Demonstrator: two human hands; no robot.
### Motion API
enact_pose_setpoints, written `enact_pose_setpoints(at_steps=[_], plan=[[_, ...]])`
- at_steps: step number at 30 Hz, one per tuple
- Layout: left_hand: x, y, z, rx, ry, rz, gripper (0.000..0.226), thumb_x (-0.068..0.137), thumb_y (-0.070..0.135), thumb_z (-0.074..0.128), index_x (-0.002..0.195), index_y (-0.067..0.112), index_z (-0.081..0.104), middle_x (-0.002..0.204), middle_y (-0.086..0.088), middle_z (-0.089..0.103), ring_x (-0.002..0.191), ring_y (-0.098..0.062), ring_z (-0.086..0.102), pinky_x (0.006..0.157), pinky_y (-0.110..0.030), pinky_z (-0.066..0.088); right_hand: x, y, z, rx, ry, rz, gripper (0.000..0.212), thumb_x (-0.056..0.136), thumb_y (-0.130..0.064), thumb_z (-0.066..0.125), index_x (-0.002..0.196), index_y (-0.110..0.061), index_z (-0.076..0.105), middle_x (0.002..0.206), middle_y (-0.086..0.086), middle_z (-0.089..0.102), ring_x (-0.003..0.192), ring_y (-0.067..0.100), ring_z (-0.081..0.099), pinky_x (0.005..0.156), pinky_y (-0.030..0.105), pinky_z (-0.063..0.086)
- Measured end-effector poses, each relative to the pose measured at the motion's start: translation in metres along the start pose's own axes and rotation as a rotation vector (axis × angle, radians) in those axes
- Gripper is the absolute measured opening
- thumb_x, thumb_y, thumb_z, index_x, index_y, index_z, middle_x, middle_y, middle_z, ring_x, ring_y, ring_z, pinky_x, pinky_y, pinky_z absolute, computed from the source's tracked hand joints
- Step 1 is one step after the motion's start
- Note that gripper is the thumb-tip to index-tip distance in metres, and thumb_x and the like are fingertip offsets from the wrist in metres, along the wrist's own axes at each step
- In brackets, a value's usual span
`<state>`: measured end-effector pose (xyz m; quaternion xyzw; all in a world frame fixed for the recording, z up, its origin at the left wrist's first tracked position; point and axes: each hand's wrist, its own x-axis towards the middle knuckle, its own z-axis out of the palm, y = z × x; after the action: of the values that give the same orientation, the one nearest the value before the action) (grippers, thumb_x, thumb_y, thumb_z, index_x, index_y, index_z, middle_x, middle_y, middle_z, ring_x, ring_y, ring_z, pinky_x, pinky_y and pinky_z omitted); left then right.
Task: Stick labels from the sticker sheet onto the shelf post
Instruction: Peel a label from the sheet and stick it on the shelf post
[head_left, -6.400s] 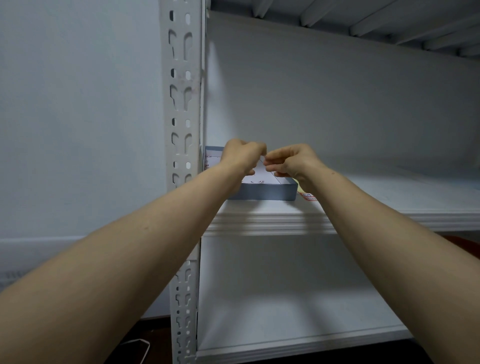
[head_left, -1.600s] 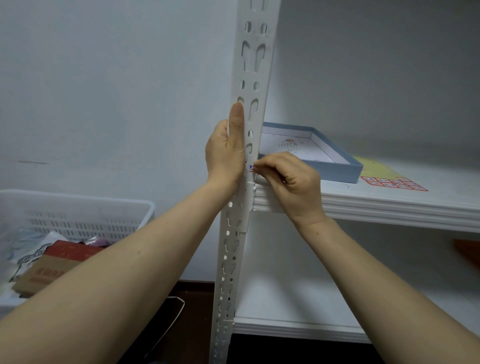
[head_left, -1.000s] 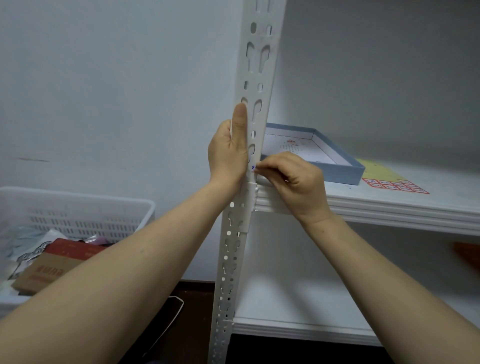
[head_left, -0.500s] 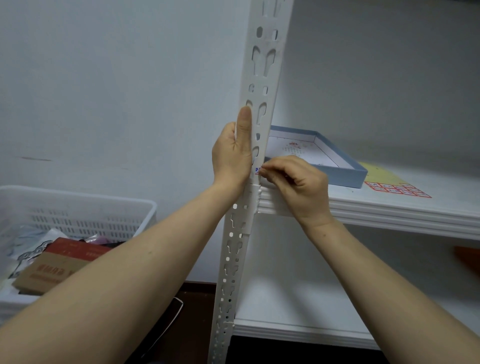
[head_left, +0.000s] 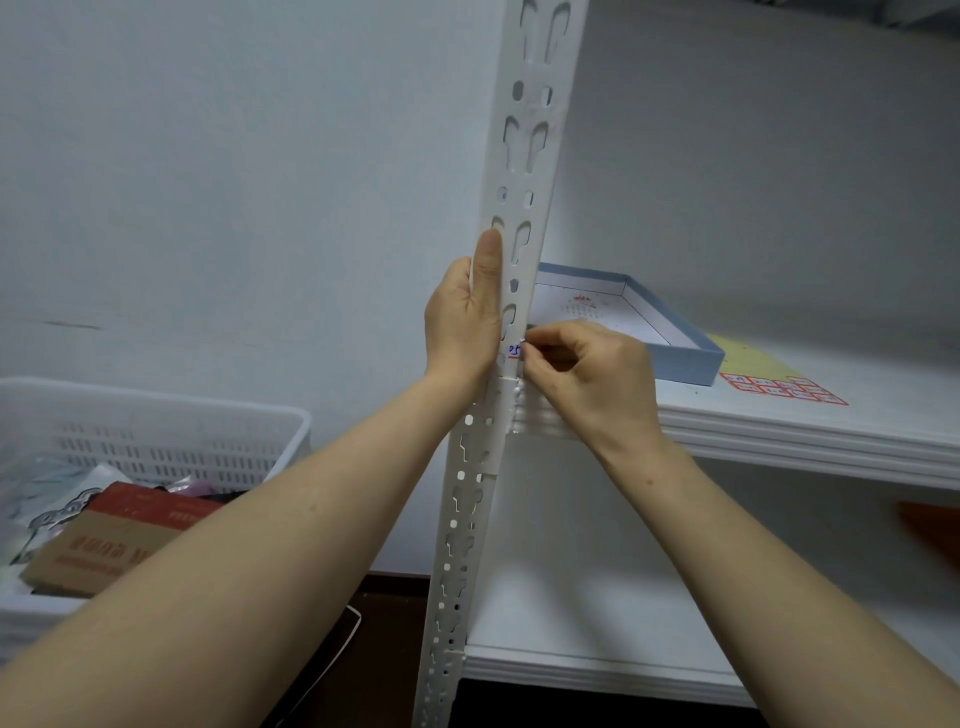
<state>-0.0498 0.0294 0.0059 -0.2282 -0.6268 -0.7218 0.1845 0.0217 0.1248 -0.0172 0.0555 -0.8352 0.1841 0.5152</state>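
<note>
Label: a small white label (head_left: 514, 349) with blue writing and a red edge sits on the shelf post (head_left: 521, 171), just above the shelf (head_left: 831, 431) joint; its text is too small to read.
Right hand: the right hand (head_left: 587, 374) pinches the label's right edge between thumb and forefinger, the other fingers curled in.
Left hand: the left hand (head_left: 462, 322) clasps the post from the left, thumb straight up along its face; the remaining fingers are hidden behind the post.
Sticker sheet: a yellow sticker sheet (head_left: 774, 376) with red-bordered labels lies flat on the shelf, just right of the tray.
Tray: a shallow blue tray (head_left: 675, 340) holds a white printed sheet, partly hidden by the post and hand.
Basket: a white slotted basket (head_left: 156, 431) at left holds a brown-and-red carton (head_left: 109, 535) and plastic bags, cut off by the frame edge.
</note>
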Motion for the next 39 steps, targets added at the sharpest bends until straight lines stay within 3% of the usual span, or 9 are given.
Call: enact_pose_setpoints(at_steps=[8,12,16,19,26,36,39], plan=[[-0.001,0.001,0.000,-0.005,0.012,-0.013,0.047,0.095,0.055,0.036,0.067,0.016,0.035,0.061,0.007,0.038,0.057,-0.008,0.036,0.053,-0.018,0.033,0.003,-0.007,0.002,-0.263,0.064,-0.124,0.013,0.072,-0.021,0.064,0.067,-0.013,0.071,0.060,0.003,0.068,0.054,0.025,0.064,0.046,0.031,0.052],[-0.001,0.001,0.000,-0.013,0.011,-0.018,0.048,0.095,0.055,0.036,0.070,0.014,0.037,0.063,0.005,0.039,0.060,-0.011,0.038,0.060,-0.025,0.036,0.009,-0.010,0.004,-0.473,0.104,-0.196,0.024,0.069,-0.026,0.047,0.053,-0.016,0.061,0.048,-0.002,0.057,0.039,0.022,0.053,0.040,0.016,0.030],[-0.001,0.002,0.001,-0.009,0.005,-0.022,0.049,0.094,0.055,0.036,0.070,0.014,0.039,0.064,0.003,0.042,0.059,-0.010,0.040,0.059,-0.021,0.037,0.014,-0.011,0.005,-0.588,0.129,-0.278,0.021,0.064,-0.028,0.043,0.053,-0.015,0.055,0.049,-0.002,0.053,0.036,0.020,0.047,0.045,0.016,0.016],[-0.001,0.003,0.000,-0.014,0.008,-0.026,0.048,0.094,0.055,0.036,0.065,0.017,0.036,0.061,0.006,0.041,0.057,-0.008,0.039,0.055,-0.018,0.035,0.015,-0.009,0.007,-0.584,0.141,-0.315,0.017,0.062,-0.026,0.045,0.053,-0.015,0.054,0.049,-0.001,0.053,0.037,0.020,0.047,0.044,0.018,0.015],[0.000,0.000,0.000,-0.031,-0.003,-0.033,0.050,0.093,0.058,0.037,0.068,0.015,0.037,0.064,0.003,0.042,0.062,-0.013,0.041,0.063,-0.028,0.038,0.012,-0.003,0.009,-0.474,0.149,-0.334,0.014,0.067,-0.021,0.049,0.056,-0.012,0.052,0.052,0.000,0.052,0.041,0.019,0.045,0.040,0.019,0.019],[0.003,-0.003,0.000,-0.029,-0.022,-0.043,0.057,0.089,0.065,0.035,0.072,0.012,0.043,0.067,-0.002,0.045,0.063,-0.014,0.043,0.065,-0.032,0.041,0.005,0.003,0.005,-0.325,0.090,-0.199,0.012,0.065,-0.024,0.051,0.060,-0.013,0.054,0.057,-0.002,0.055,0.046,0.020,0.049,0.039,0.021,0.029],[0.001,-0.001,-0.001,-0.036,-0.030,-0.056,0.071,0.085,0.071,0.033,0.075,0.002,0.047,0.069,-0.005,0.050,0.065,-0.016,0.049,0.065,-0.032,0.044,0.004,0.008,-0.002,-0.271,0.080,-0.097,0.008,0.065,-0.020,0.056,0.063,-0.013,0.055,0.058,-0.002,0.056,0.050,0.020,0.051,0.045,0.022,0.031]])
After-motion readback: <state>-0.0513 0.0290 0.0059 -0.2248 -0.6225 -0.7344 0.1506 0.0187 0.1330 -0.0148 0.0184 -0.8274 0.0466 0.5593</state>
